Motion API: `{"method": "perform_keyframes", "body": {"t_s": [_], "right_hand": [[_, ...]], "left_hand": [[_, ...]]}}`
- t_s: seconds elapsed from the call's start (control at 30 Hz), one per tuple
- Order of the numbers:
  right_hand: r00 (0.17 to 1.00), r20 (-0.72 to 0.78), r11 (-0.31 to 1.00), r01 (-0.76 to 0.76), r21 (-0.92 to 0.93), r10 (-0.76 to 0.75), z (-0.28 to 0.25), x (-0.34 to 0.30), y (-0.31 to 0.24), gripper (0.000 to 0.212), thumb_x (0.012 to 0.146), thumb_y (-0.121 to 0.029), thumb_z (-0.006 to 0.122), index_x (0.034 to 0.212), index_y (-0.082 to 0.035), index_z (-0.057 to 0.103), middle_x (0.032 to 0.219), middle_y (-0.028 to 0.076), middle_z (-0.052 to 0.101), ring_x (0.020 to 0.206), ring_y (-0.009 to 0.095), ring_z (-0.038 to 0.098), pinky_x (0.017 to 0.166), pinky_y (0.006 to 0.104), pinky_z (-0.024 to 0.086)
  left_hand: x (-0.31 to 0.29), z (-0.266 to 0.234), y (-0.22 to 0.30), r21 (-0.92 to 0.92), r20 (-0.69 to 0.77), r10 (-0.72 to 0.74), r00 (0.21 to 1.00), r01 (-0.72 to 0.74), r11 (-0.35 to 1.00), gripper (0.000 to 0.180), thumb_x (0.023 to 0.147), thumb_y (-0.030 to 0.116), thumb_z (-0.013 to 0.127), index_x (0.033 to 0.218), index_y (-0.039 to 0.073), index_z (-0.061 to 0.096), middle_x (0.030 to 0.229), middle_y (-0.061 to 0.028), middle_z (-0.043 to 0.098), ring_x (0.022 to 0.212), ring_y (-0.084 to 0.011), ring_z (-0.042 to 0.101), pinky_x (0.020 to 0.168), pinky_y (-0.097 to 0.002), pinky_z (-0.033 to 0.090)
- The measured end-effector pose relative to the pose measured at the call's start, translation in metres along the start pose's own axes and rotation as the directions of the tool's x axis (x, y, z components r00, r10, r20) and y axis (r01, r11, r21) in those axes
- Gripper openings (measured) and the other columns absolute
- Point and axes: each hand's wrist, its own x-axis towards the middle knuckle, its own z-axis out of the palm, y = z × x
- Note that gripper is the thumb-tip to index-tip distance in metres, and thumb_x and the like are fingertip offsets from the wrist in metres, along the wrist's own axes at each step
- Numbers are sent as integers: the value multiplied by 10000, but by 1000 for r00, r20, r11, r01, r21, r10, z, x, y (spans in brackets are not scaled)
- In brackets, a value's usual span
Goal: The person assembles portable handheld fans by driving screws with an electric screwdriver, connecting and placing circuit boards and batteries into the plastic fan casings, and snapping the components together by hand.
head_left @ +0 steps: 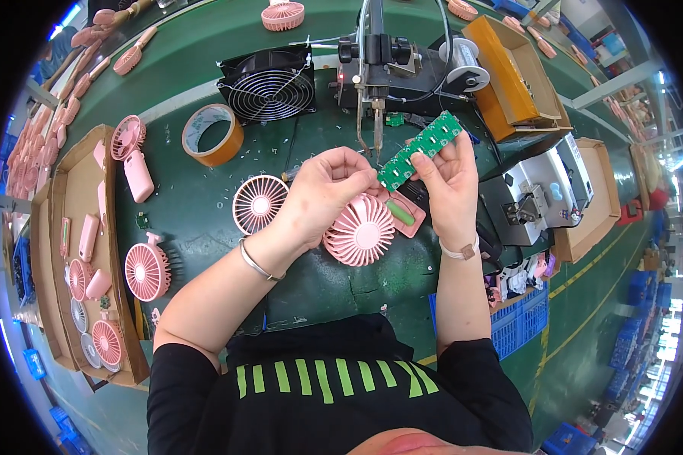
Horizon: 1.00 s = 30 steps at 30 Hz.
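Observation:
My right hand (451,182) grips a green strip of joined circuit boards (423,150), its thumb lying on the face of the strip. The strip slants down to the left. At its lower end the fingertips of my left hand (328,188) are pinched together; whatever they hold is hidden. Below the hands a pink handheld fan head (363,231) lies on the green bench. Beside it sits an opened pink handle shell with a green battery cell (401,213), partly covered by the right hand. A round pink fan grille (260,205) rests next to my left wrist.
A soldering machine (378,114) with a solder wire spool (464,67) stands just beyond the hands. Left of it are a black cooling fan (269,87) and a tape roll (212,135). A cardboard tray (133,345) of fan parts borders the left; a conveyor (197,49) runs behind.

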Motion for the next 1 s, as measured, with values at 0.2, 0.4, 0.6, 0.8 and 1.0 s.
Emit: {"method": "perform_keyframes", "body": {"t_s": [0.2, 0.4, 0.6, 0.8, 1.0], "right_hand": [[999, 4, 999, 39, -30, -39, 3, 0, 0, 484, 910, 20, 600, 1335, -5, 371, 1052, 64, 601, 904, 114, 595, 686, 225, 485], [995, -11, 995, 94, -35, -95, 7, 0, 1, 525, 901, 37, 602, 1357, -6, 345, 1055, 71, 597, 909, 124, 600, 686, 232, 503], [993, -26, 993, 112, -48, -113, 8, 1, 1, 533, 902, 34, 603, 1364, -11, 344, 1068, 85, 606, 918, 130, 608, 691, 235, 507], [989, -37, 989, 142, -47, -144, 10, 1, 1, 535, 903, 26, 608, 1366, -14, 344, 1074, 93, 613, 920, 135, 616, 695, 239, 508], [985, -43, 985, 165, -41, -167, 11, 3, 0, 525, 903, 23, 611, 1355, -9, 346, 1081, 105, 618, 932, 144, 624, 703, 242, 515]], "left_hand": [[4, -5, 0, 42, -3, 4, 1000, -4, 999, 102, 891, 54, 635, 955, -6, 583, 870, -67, 664, 800, -111, 650, 737, -240, 542], [5, -4, 3, 40, -29, 22, 999, -21, 999, 101, 874, 47, 641, 937, -17, 595, 846, -63, 661, 770, -103, 643, 711, -227, 530], [4, -3, 6, 5, -39, 22, 999, -22, 1000, 118, 855, 42, 656, 933, -32, 606, 834, -64, 660, 758, -101, 639, 705, -220, 520], [4, -4, 7, 30, -30, 30, 999, -30, 999, 86, 885, 58, 644, 932, 9, 593, 842, -64, 665, 764, -103, 644, 699, -227, 536], [4, -4, 9, 37, -24, 48, 999, -47, 998, 95, 885, 67, 652, 932, 9, 592, 843, -62, 665, 765, -100, 642, 702, -224, 533]]}}
